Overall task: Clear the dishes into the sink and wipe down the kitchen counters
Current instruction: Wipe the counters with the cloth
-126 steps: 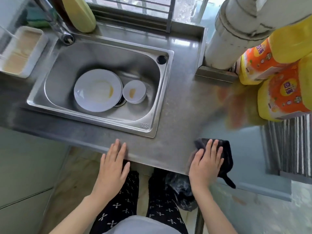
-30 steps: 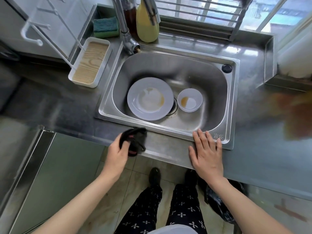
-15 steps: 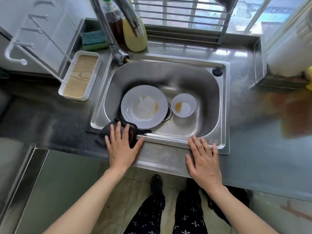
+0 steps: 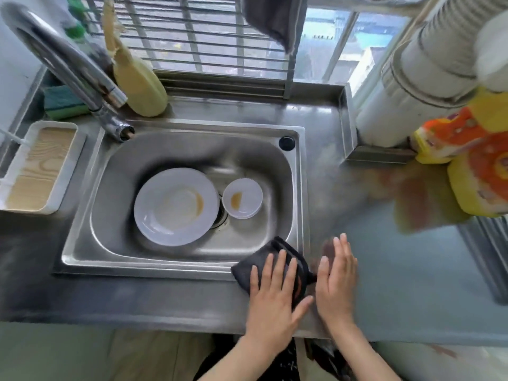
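A brushed stainless steel desk is running along under a barred window, with its raised steel lip turning the corner at the far right. A rectangular steel sink is sitting sunk in the middle of it, its flat rim standing slightly proud of the desk. Bare steel is lying open along the near strip in front of the sink and to the right of it, where a pale blue surface begins. A curved chrome tap is reaching over the far left corner. A round white plate with a brown stain is lying flat in the basin, and a small white bowl is sitting just beside it on the right. A folded black cloth is lying over the sink's near right corner; the left hand is pressing flat on it, fingers spread. The right hand, open and flat, is blurring just beside it on the desk
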A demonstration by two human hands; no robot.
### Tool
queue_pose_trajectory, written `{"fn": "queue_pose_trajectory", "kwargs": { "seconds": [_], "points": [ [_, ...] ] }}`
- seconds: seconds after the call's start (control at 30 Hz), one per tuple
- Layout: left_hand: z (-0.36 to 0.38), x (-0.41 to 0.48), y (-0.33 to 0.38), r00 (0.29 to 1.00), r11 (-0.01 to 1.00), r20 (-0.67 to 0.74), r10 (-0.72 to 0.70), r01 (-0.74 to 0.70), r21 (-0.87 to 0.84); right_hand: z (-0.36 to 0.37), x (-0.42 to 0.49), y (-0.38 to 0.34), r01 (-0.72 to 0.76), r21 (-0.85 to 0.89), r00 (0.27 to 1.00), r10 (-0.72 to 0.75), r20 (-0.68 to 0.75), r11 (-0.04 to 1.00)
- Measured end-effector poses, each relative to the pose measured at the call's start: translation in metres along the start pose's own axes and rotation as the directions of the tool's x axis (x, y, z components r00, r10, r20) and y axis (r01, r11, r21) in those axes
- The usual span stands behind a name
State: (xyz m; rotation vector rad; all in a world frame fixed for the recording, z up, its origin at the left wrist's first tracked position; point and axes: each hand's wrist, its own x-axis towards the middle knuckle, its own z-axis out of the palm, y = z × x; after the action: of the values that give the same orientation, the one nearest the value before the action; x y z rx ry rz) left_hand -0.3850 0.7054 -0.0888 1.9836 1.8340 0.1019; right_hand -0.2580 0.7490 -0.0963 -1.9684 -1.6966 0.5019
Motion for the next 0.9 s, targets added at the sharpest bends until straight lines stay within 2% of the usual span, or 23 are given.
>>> {"fn": "queue_pose_trajectory", "kwargs": {
  "seconds": [0.1, 0.27, 0.33, 0.4, 0.43, 0.53, 0.6, 0.63, 0.73, 0.83, 0.9],
  "points": [
    [0.007, 0.021, 0.035, 0.997, 0.997, -0.036, -0.073, 0.072, -0.007, -0.016, 0.043, 0.029, 0.043, -0.129, 0.993, -0.029, 0.113, 0.991],
    [0.005, 0.070, 0.052, 0.987, 0.984, -0.043, -0.152, 0.147, -0.105, -0.026, 0.107, 0.055, 0.287, -0.289, 0.940, -0.211, 0.269, 0.913],
    [-0.004, 0.106, 0.046, 0.987, 0.972, -0.041, -0.156, 0.146, -0.187, -0.025, 0.112, 0.057, 0.316, -0.300, 0.931, -0.234, 0.281, 0.900],
    [-0.014, 0.141, 0.037, 0.985, 0.928, -0.097, -0.141, 0.097, -0.359, -0.024, 0.111, 0.058, 0.322, -0.311, 0.933, -0.245, 0.262, 0.894],
    [-0.020, 0.154, 0.033, 0.984, 0.880, -0.102, -0.148, 0.084, -0.467, -0.023, 0.111, 0.059, 0.325, -0.318, 0.934, -0.249, 0.257, 0.890],
    [-0.034, 0.169, 0.026, 0.964, 0.655, -0.081, -0.254, 0.110, -0.748, -0.022, 0.113, 0.060, 0.341, -0.329, 0.927, -0.257, 0.273, 0.881],
    [-0.044, 0.161, 0.024, 0.951, 0.496, -0.017, -0.307, 0.145, -0.856, -0.023, 0.113, 0.060, 0.338, -0.319, 0.924, -0.247, 0.292, 0.886],
    [-0.050, 0.153, 0.025, 0.953, 0.461, -0.004, -0.303, 0.143, -0.876, -0.024, 0.112, 0.060, 0.329, -0.311, 0.926, -0.239, 0.293, 0.892],
    [-0.065, 0.126, 0.031, 0.958, 0.504, -0.063, -0.280, 0.090, -0.859, -0.029, 0.114, 0.050, 0.288, -0.193, 0.940, -0.239, 0.243, 0.938],
    [-0.070, 0.099, 0.029, 0.940, 0.570, -0.121, -0.320, 0.089, -0.817, -0.033, 0.104, 0.018, 0.301, 0.098, 0.925, -0.316, 0.209, 0.948],
    [-0.074, 0.079, 0.023, 0.923, 0.593, -0.129, -0.362, 0.121, -0.796, -0.041, 0.092, -0.019, 0.101, 0.363, 0.903, -0.239, 0.357, 0.926]
  ]
}}
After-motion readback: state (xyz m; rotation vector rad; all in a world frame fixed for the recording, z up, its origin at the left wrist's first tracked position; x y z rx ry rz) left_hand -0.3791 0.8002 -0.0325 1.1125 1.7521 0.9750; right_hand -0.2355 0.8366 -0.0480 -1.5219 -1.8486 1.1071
